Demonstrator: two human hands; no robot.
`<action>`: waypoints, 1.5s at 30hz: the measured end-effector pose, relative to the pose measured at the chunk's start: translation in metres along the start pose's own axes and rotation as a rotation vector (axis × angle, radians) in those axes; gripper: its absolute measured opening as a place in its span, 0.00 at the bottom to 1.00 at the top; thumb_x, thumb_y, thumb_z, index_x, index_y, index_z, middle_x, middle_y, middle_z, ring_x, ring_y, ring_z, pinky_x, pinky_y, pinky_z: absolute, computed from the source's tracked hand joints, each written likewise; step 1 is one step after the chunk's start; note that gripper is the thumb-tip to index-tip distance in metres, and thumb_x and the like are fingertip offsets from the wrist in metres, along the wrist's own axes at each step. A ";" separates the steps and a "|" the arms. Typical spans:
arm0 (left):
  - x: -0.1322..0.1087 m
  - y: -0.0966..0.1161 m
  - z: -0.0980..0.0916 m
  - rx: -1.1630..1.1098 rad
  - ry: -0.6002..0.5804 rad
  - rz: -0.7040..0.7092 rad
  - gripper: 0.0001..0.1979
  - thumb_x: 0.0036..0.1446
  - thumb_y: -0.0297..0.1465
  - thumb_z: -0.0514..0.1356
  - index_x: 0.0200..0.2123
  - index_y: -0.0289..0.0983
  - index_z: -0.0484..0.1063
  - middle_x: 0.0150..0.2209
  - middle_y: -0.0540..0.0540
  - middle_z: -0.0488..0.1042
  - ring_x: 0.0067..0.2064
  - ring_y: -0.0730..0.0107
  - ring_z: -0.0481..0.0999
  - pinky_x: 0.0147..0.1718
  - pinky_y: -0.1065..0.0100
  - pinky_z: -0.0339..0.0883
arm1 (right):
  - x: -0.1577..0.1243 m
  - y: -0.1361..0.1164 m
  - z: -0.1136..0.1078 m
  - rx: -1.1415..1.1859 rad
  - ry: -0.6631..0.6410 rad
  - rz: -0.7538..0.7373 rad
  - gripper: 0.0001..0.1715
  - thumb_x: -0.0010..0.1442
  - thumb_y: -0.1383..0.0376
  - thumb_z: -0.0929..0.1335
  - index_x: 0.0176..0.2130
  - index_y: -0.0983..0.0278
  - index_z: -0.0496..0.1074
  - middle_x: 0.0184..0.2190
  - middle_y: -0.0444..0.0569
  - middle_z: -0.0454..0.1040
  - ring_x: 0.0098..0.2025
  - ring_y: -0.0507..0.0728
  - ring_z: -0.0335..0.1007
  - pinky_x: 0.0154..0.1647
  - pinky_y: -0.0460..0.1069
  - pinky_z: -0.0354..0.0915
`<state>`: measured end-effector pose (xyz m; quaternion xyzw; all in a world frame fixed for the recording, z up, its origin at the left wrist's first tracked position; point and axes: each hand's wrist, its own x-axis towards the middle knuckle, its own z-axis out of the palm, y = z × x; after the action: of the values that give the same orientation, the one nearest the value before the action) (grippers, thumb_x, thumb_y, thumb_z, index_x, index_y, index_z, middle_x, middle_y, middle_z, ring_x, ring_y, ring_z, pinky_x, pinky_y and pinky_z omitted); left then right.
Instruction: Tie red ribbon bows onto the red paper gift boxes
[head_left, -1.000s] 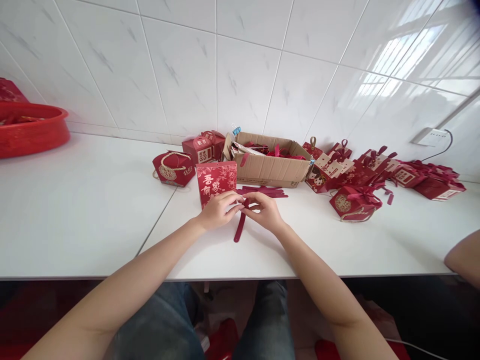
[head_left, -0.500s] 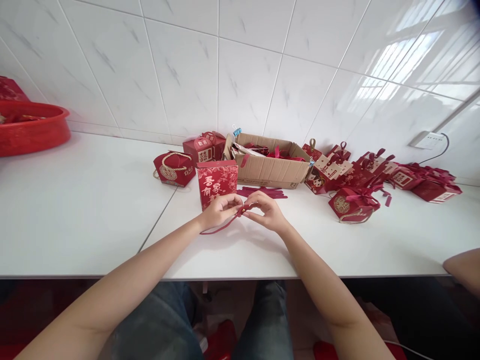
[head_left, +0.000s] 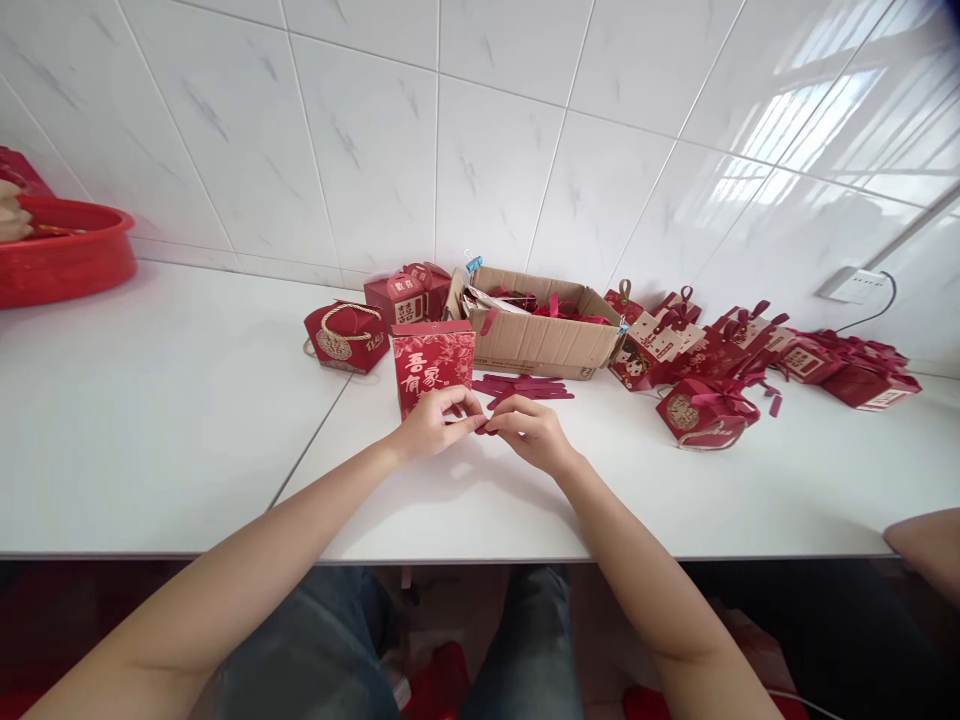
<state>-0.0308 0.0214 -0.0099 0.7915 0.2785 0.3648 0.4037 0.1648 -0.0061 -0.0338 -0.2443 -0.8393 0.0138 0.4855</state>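
Strip (head_left: 491, 431), dark red, mostly hidden by fingers, head view, near-middle of white table (head_left: 187, 430); can't tell if resting on it. Left hand (head_left: 437, 422) and right hand (head_left: 533, 433) almost together, both pinched on it. Step looks like fiddling the two ends; next move probably calls for a steady pinch. Tall red box (head_left: 433, 352) just far-left, could crowd the left side. Far: loose strips (head_left: 525, 387), cardboard carton (head_left: 544, 338). Far right: red gift boxes (head_left: 709, 405).
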 end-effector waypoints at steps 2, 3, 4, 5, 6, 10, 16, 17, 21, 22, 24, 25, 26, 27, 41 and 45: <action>0.000 0.000 -0.001 0.032 0.011 0.014 0.11 0.54 0.37 0.61 0.27 0.34 0.72 0.30 0.46 0.73 0.33 0.70 0.72 0.31 0.70 0.65 | -0.002 0.001 0.001 -0.039 0.000 -0.019 0.10 0.63 0.70 0.65 0.35 0.61 0.75 0.31 0.48 0.72 0.32 0.51 0.72 0.31 0.46 0.70; 0.000 0.001 -0.001 0.044 0.020 0.018 0.10 0.53 0.36 0.61 0.27 0.34 0.73 0.31 0.46 0.73 0.33 0.70 0.72 0.30 0.70 0.65 | -0.002 0.002 0.001 -0.056 0.003 -0.023 0.10 0.63 0.70 0.65 0.35 0.60 0.75 0.31 0.48 0.72 0.32 0.51 0.72 0.31 0.46 0.70; 0.000 0.001 -0.001 0.051 0.028 0.019 0.10 0.53 0.36 0.61 0.27 0.34 0.74 0.31 0.45 0.73 0.33 0.70 0.72 0.30 0.70 0.65 | -0.003 0.002 0.001 -0.071 0.007 -0.025 0.09 0.62 0.70 0.65 0.35 0.60 0.75 0.31 0.48 0.72 0.31 0.51 0.71 0.31 0.46 0.70; 0.000 0.001 -0.001 0.056 0.034 0.016 0.10 0.53 0.36 0.61 0.28 0.34 0.75 0.31 0.45 0.74 0.33 0.70 0.73 0.30 0.70 0.64 | -0.004 0.002 0.001 -0.085 0.008 -0.023 0.09 0.62 0.69 0.65 0.35 0.60 0.75 0.32 0.48 0.72 0.31 0.51 0.71 0.32 0.46 0.70; 0.000 0.001 -0.001 0.060 0.038 0.009 0.10 0.53 0.36 0.62 0.28 0.34 0.75 0.31 0.45 0.74 0.33 0.70 0.73 0.30 0.70 0.64 | -0.004 0.002 0.002 -0.097 0.007 -0.017 0.09 0.62 0.69 0.65 0.35 0.60 0.75 0.32 0.48 0.72 0.32 0.51 0.71 0.32 0.46 0.70; 0.001 0.000 0.002 0.043 0.055 -0.043 0.11 0.53 0.38 0.61 0.29 0.34 0.75 0.30 0.45 0.76 0.33 0.68 0.74 0.32 0.69 0.66 | -0.003 0.002 0.003 -0.114 0.001 0.032 0.09 0.63 0.68 0.65 0.36 0.60 0.75 0.36 0.50 0.72 0.36 0.52 0.72 0.36 0.49 0.72; -0.001 -0.003 0.005 0.044 0.126 -0.002 0.10 0.53 0.36 0.60 0.30 0.34 0.75 0.32 0.44 0.76 0.33 0.68 0.75 0.34 0.68 0.70 | 0.000 -0.002 0.010 0.029 0.019 0.122 0.10 0.64 0.68 0.63 0.37 0.60 0.73 0.38 0.51 0.74 0.38 0.53 0.73 0.37 0.49 0.73; -0.001 -0.003 0.006 0.054 0.139 0.013 0.10 0.53 0.36 0.60 0.29 0.34 0.75 0.31 0.45 0.75 0.33 0.68 0.75 0.33 0.68 0.70 | 0.000 -0.002 0.011 0.049 0.019 0.144 0.10 0.64 0.68 0.63 0.37 0.60 0.73 0.37 0.51 0.75 0.37 0.53 0.74 0.36 0.49 0.73; -0.002 -0.002 0.005 0.106 0.168 0.057 0.09 0.54 0.35 0.60 0.28 0.35 0.75 0.30 0.45 0.75 0.33 0.69 0.74 0.33 0.69 0.69 | 0.000 -0.002 0.012 0.061 0.021 0.168 0.10 0.64 0.66 0.64 0.36 0.60 0.75 0.33 0.49 0.77 0.34 0.53 0.75 0.36 0.49 0.74; -0.003 -0.002 0.005 0.115 0.166 0.063 0.09 0.54 0.35 0.60 0.27 0.35 0.75 0.29 0.45 0.75 0.33 0.69 0.74 0.34 0.69 0.69 | 0.000 -0.002 0.011 0.060 0.023 0.154 0.10 0.64 0.66 0.64 0.36 0.61 0.75 0.32 0.49 0.77 0.34 0.53 0.75 0.35 0.48 0.74; -0.003 0.000 0.005 0.120 0.153 0.067 0.09 0.54 0.34 0.60 0.26 0.35 0.75 0.28 0.46 0.75 0.32 0.69 0.74 0.35 0.69 0.68 | -0.001 -0.002 0.010 0.061 0.027 0.118 0.09 0.63 0.67 0.65 0.36 0.61 0.76 0.31 0.49 0.77 0.33 0.52 0.75 0.34 0.48 0.73; -0.003 0.001 0.004 0.115 0.144 0.065 0.09 0.53 0.33 0.60 0.26 0.35 0.75 0.28 0.46 0.75 0.32 0.69 0.73 0.35 0.69 0.68 | -0.001 -0.001 0.009 0.062 0.025 0.105 0.09 0.63 0.67 0.65 0.36 0.61 0.76 0.31 0.49 0.77 0.33 0.52 0.75 0.34 0.47 0.73; -0.003 0.002 0.004 0.107 0.133 0.057 0.09 0.53 0.33 0.60 0.25 0.35 0.74 0.28 0.46 0.75 0.32 0.69 0.73 0.35 0.69 0.68 | -0.002 -0.001 0.008 0.063 0.017 0.097 0.09 0.63 0.67 0.65 0.36 0.60 0.77 0.31 0.49 0.77 0.32 0.52 0.75 0.33 0.47 0.73; -0.002 0.003 0.004 0.096 0.120 0.045 0.09 0.53 0.33 0.60 0.25 0.35 0.74 0.28 0.46 0.75 0.32 0.69 0.73 0.36 0.69 0.68 | -0.002 0.000 0.007 0.062 0.003 0.093 0.09 0.63 0.66 0.66 0.36 0.60 0.77 0.31 0.49 0.78 0.33 0.53 0.76 0.33 0.47 0.73; 0.003 0.001 -0.002 -0.039 -0.079 -0.199 0.10 0.50 0.36 0.61 0.23 0.34 0.74 0.25 0.46 0.76 0.29 0.67 0.75 0.31 0.67 0.68 | -0.004 0.002 0.004 0.034 -0.131 -0.013 0.13 0.64 0.68 0.64 0.35 0.59 0.79 0.34 0.51 0.79 0.34 0.54 0.77 0.34 0.48 0.74; 0.001 0.003 -0.004 0.091 -0.066 -0.106 0.10 0.51 0.35 0.61 0.24 0.35 0.75 0.25 0.46 0.77 0.29 0.68 0.73 0.30 0.69 0.66 | -0.003 0.002 0.002 0.098 -0.176 0.058 0.14 0.65 0.65 0.63 0.33 0.59 0.78 0.34 0.51 0.79 0.35 0.54 0.77 0.35 0.49 0.75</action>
<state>-0.0325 0.0226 -0.0055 0.8047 0.3230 0.3037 0.3949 0.1647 -0.0055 -0.0381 -0.2425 -0.8695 0.0901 0.4208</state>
